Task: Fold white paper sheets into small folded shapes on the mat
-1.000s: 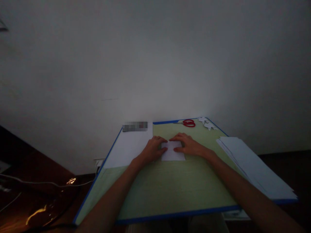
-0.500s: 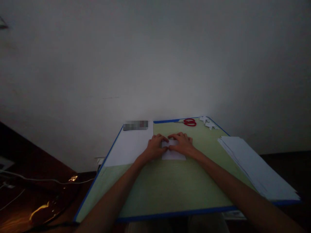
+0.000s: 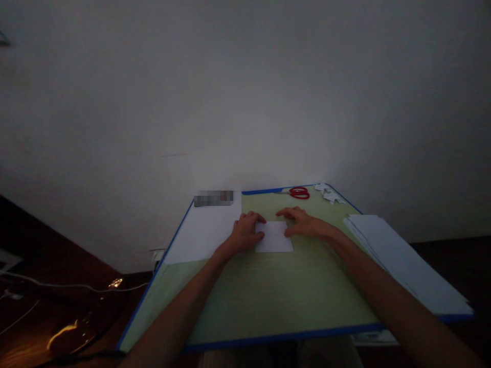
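A small white piece of paper lies flat on the light green tabletop in front of me. My left hand rests at its left edge, thumb and fingers apart and the tips on the paper. At the right edge is my right hand, its thumb by the paper's side and its forefinger stretched out above the far right corner. Nothing is held in the right hand.
Red-handled scissors and white paper scraps lie at the back. A large white sheet covers the back left, with a blurred-out object on it. A stack of white paper lies along the right edge. A wall stands behind.
My right hand has slid right across the small paper to its right edge, uncovering most of it. My left hand and the paper have stayed in place.
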The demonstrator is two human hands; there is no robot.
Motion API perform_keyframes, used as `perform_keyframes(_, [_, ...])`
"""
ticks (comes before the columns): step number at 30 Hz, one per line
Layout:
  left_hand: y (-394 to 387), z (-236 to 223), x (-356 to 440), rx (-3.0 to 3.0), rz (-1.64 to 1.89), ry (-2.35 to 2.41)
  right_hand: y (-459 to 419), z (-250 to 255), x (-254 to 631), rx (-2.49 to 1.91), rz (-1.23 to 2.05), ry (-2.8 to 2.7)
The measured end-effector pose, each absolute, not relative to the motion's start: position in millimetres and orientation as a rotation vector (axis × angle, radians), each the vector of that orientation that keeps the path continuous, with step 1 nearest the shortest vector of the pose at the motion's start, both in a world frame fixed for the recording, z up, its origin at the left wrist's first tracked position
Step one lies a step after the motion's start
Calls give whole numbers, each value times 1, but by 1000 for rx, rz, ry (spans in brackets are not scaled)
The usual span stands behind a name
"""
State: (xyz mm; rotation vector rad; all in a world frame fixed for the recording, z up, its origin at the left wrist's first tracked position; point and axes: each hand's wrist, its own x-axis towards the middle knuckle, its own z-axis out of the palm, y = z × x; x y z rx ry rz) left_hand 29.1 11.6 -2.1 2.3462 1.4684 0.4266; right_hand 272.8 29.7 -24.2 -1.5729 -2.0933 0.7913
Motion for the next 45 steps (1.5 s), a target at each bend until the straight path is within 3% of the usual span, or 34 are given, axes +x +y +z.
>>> perform_keyframes(6, [13, -10, 26, 2356, 539, 1414, 30, -23, 286, -1375, 944, -2130])
perform_keyframes(13, [10, -11, 22, 2265, 681, 1277, 27, -26, 273, -1520, 669, -2150])
perform_keyframes(18, [14, -15, 20, 2132, 860, 1122, 18, -21, 261, -1170, 938, -2038])
perform_keyframes(21, [16, -19, 20, 2061, 913, 1061, 12, -17, 248, -1029, 941, -2016])
perform_keyframes(31, [17, -19, 26, 1650, 1073, 977, 7, -9, 242, -1055, 728, -1928])
perform_keyframes(38, [7, -12, 32, 1554, 1235, 933, 7, -7, 242, -969, 854, -1822])
perform_keyframes(42, [0, -4, 33, 1679, 1292, 958, 11, -7, 245, -907, 929, -1648])
perform_keyframes(45, [-3, -2, 32, 1994, 1396, 1049, 8, -5, 246, -935, 708, -1722])
